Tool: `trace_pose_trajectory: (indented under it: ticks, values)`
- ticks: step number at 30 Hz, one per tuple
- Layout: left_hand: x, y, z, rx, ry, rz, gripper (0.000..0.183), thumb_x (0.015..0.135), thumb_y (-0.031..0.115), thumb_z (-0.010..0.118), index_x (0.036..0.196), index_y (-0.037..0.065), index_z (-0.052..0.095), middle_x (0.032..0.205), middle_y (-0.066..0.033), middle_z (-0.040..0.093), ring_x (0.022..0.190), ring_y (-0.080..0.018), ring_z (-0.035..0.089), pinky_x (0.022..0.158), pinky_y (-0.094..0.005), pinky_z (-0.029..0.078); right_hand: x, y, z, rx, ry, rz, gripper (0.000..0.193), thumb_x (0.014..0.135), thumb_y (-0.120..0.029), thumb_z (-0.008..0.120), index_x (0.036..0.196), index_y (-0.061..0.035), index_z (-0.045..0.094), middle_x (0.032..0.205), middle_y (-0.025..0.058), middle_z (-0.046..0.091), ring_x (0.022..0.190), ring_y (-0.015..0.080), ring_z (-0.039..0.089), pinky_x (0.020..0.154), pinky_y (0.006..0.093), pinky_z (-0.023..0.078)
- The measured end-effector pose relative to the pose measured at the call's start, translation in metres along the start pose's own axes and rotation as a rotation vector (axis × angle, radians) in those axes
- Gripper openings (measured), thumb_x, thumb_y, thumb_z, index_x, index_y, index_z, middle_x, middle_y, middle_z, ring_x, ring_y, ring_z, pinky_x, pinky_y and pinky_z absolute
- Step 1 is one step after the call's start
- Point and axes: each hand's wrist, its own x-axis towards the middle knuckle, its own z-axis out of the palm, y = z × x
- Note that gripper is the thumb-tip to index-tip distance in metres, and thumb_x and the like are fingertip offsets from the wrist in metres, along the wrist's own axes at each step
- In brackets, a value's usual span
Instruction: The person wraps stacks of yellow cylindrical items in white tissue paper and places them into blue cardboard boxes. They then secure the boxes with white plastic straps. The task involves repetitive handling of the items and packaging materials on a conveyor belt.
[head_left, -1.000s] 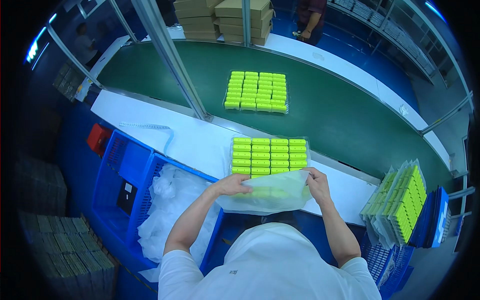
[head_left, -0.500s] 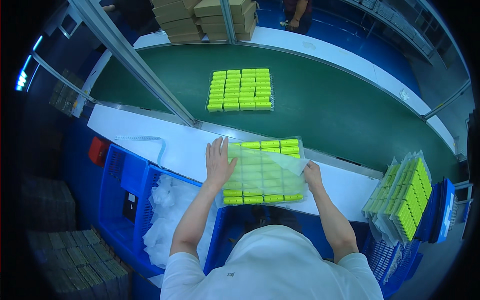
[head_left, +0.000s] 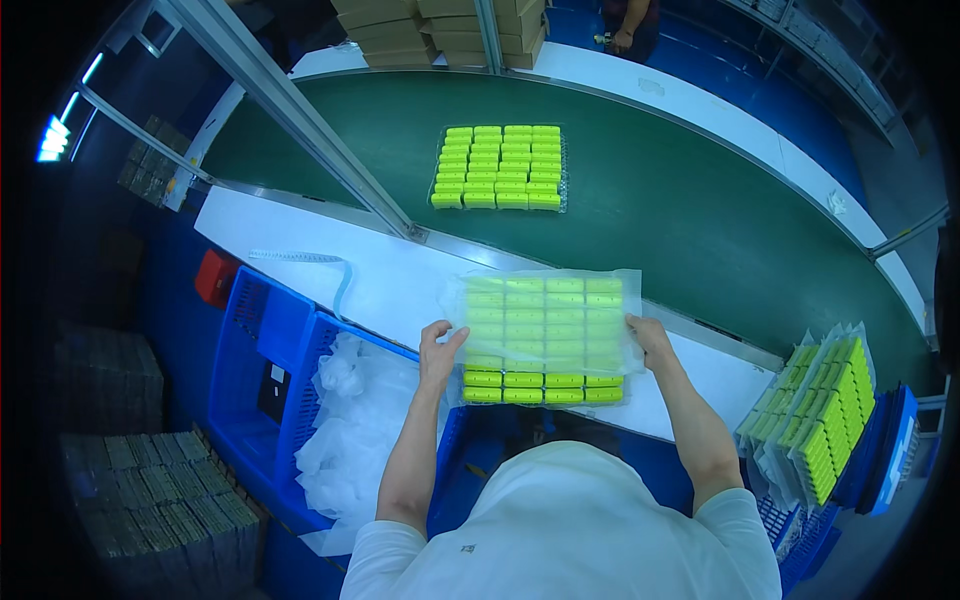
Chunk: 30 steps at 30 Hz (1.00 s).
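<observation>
A tray of bright yellow-green blocks in rows point(head_left: 543, 395) lies before me on the white work surface. A thin translucent sheet point(head_left: 550, 335) covers most of it, leaving the nearest rows bare. At the sheet's left edge is my left hand point(head_left: 438, 355), fingers curled and thumb bent towards them, apparently gripping that edge; the exact contact is hard to see. My right hand point(head_left: 652, 340) pinches the sheet's right edge, with its fingertips partly hidden.
Another tray of yellow-green blocks point(head_left: 498, 168) sits on the green conveyor point(head_left: 680, 230) ahead. Several similar trays point(head_left: 815, 420) lean together at right. To my left, blue crates point(head_left: 240, 370) stand beside crumpled translucent sheets point(head_left: 350, 450). A metal post point(head_left: 300, 120) rises at left; a tape measure point(head_left: 300, 257) lies nearby.
The translucent sheet has been spread flatter and now covers the tray's far rows. My left hand went from lying flat to curled at its left edge. The view has shifted slightly.
</observation>
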Motion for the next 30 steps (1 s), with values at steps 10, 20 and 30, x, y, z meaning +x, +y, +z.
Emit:
trace_pose_trajectory:
  ticks: [10,20,30]
  values:
    - [-0.007,0.023,0.021,-0.114,0.126,-0.011,0.046,0.086,0.027,0.079,0.113,-0.005,0.059,0.071,-0.0042,0.062,0.068,-0.011,0.057,0.062,-0.0274,0.045,0.022,0.016,-0.022,-0.521,0.191,-0.244,0.037,0.097,-0.03,0.059,0.095,0.0055,0.068,0.092,0.0169,0.071,0.077,0.0257,0.067,0.065,0.0421,0.05]
    - [-0.03,-0.012,0.001,0.447,0.454,0.055,0.073,0.082,0.037,0.08,0.134,-0.006,0.051,0.1,-0.016,0.066,0.093,-0.033,0.064,0.082,-0.0463,0.048,-0.004,0.042,-0.022,-0.912,0.394,-0.548,0.05,0.096,-0.044,0.053,0.082,0.0036,0.063,0.08,0.0274,0.066,0.077,0.0438,0.065,0.068,0.0499,0.048]
    - [-0.027,0.018,0.067,1.101,-0.197,0.902,0.075,0.093,0.053,0.058,0.144,0.0,0.046,0.152,-0.0278,0.036,0.145,-0.0441,0.028,0.119,-0.0593,0.019,-0.023,0.036,-0.016,-0.984,0.457,-0.512,0.049,0.097,-0.046,0.053,0.079,-0.0008,0.061,0.079,0.0253,0.066,0.08,0.0458,0.064,0.069,0.0538,0.048]
